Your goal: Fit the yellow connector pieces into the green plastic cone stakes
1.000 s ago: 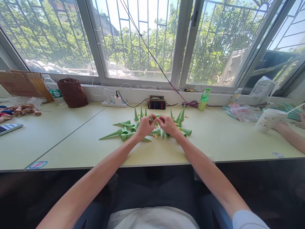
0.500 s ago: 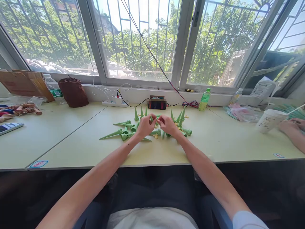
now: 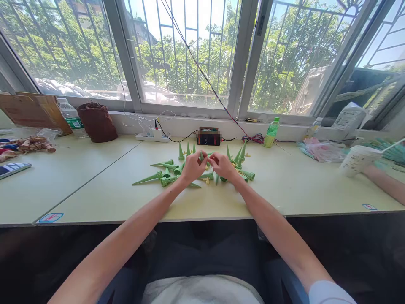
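Observation:
My left hand [image 3: 193,167] is closed on a green plastic spike [image 3: 201,156], whose tip shows above the fingers. Just beside it, the fingertips of my right hand [image 3: 223,165] are pinched together against the spike's end; whatever they hold is too small and covered to make out. Around both hands lie several green cone-shaped spikes [image 3: 148,179] with ribbed sockets. A few stand upright, such as the spike [image 3: 181,151] at the back left. Small yellow valve pieces [image 3: 207,181] lie among them, some partly under my right hand.
A phone [image 3: 209,137] leans at the back, near a power strip [image 3: 152,137]. A green drink bottle [image 3: 271,132] stands by coiled wires [image 3: 253,138]. On the right are a white cup [image 3: 360,160], plastic bags [image 3: 327,150] and another person's arm [image 3: 384,182]. A brown bag [image 3: 97,122] sits left.
My hands stay together in nearly the same place, with only slight finger movement. At the right, the other person's hand has moved behind the white cup.

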Demonstrator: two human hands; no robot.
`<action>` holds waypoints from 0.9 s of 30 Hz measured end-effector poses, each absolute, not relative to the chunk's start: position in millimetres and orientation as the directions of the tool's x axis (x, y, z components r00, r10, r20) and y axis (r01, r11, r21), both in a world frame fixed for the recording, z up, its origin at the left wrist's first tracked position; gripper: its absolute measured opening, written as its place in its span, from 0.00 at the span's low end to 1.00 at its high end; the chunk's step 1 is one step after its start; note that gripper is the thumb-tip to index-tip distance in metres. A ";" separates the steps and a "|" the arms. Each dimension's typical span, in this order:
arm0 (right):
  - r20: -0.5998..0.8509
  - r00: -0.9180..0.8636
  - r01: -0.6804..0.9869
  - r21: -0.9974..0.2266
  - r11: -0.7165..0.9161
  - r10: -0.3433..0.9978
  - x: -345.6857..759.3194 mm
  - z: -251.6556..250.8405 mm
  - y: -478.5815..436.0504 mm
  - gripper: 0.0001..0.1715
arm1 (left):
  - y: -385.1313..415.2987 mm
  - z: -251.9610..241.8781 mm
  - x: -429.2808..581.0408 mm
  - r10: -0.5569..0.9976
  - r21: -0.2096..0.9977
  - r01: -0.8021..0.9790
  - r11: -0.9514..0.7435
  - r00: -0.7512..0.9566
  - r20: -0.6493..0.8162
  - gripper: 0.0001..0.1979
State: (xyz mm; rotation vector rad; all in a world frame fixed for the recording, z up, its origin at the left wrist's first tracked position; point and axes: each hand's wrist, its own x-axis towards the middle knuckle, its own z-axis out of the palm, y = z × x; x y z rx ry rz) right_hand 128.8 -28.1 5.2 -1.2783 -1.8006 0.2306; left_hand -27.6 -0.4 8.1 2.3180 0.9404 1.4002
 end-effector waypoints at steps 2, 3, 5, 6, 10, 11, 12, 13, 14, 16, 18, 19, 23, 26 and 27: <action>0.548 -0.078 0.644 -0.610 0.462 0.833 128.3 6.3 -29.7 0.06 | -0.4 8.3 -27.6 0.654 0.535 0.388 -0.750 0.315 0.688 0.07; 0.548 -0.080 0.636 -0.615 0.466 0.833 128.1 6.9 -30.5 0.05 | -0.3 8.3 -27.7 0.656 0.537 0.389 -0.749 0.313 0.687 0.07; 0.542 -0.086 0.623 -0.625 0.470 0.836 127.9 7.8 -31.7 0.05 | -0.1 8.0 -27.9 0.657 0.539 0.388 -0.747 0.311 0.687 0.07; 0.537 -0.089 0.618 -0.630 0.469 0.839 127.9 8.0 -32.0 0.05 | 0.1 7.7 -27.9 0.657 0.540 0.387 -0.747 0.310 0.687 0.07; 0.534 -0.088 0.628 -0.626 0.463 0.841 128.6 6.9 -30.7 0.06 | 0.6 6.7 -28.0 0.658 0.546 0.378 -0.748 0.311 0.685 0.07; 0.534 -0.087 0.637 -0.619 0.460 0.841 128.8 6.4 -30.1 0.06 | 0.7 6.7 -28.0 0.658 0.548 0.376 -0.748 0.311 0.686 0.07; 0.534 -0.087 0.645 -0.614 0.456 0.841 129.0 5.9 -29.5 0.06 | 0.7 6.7 -28.0 0.658 0.548 0.374 -0.748 0.311 0.686 0.07; 0.533 -0.087 0.650 -0.610 0.454 0.841 129.1 5.5 -29.1 0.06 | 0.6 6.8 -28.0 0.657 0.548 0.373 -0.749 0.312 0.686 0.07; 0.531 -0.089 0.653 -0.608 0.452 0.843 129.1 5.3 -28.8 0.06 | 0.5 6.9 -28.1 0.657 0.548 0.373 -0.749 0.313 0.686 0.07; 0.527 -0.093 0.658 -0.604 0.449 0.845 129.2 5.1 -28.5 0.07 | 0.0 7.3 -28.2 0.658 0.549 0.372 -0.749 0.315 0.684 0.07; 0.521 -0.095 0.666 -0.600 0.443 0.848 129.3 5.2 -28.3 0.08 | -0.5 7.6 -28.4 0.658 0.552 0.366 -0.749 0.314 0.685 0.07; 0.519 -0.095 0.671 -0.597 0.440 0.849 129.5 5.3 -28.1 0.08 | -0.6 7.7 -28.4 0.658 0.554 0.363 -0.749 0.314 0.684 0.07; 0.523 -0.098 0.681 -0.585 0.440 0.847 130.1 5.2 -27.2 0.10 | -0.6 7.4 -28.4 0.662 0.562 0.356 -0.747 0.314 0.680 0.07; 0.536 -0.099 0.680 -0.579 0.450 0.838 130.0 4.7 -26.8 0.10 | -0.3 7.3 -28.4 0.660 0.558 0.360 -0.748 0.314 0.682 0.06; 0.545 -0.098 0.681 -0.573 0.456 0.833 129.9 4.5 -26.8 0.10 | -0.2 7.4 -28.3 0.659 0.555 0.362 -0.749 0.313 0.684 0.06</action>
